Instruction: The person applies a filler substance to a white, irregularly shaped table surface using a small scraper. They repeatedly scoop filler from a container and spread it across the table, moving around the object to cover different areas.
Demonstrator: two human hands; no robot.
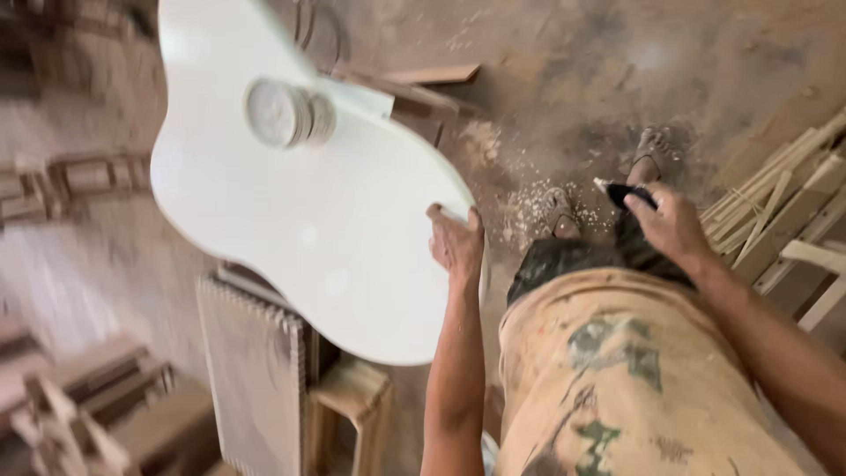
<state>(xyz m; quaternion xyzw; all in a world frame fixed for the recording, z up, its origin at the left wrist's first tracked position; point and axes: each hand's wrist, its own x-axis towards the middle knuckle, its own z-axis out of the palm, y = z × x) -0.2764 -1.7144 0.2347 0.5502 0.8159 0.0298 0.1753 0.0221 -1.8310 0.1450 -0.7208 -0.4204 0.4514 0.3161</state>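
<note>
White curved panel [308,220] (round tub [280,113] on top) under left hand [456,242].

No packages, labels, signs or screens visible.
</note>
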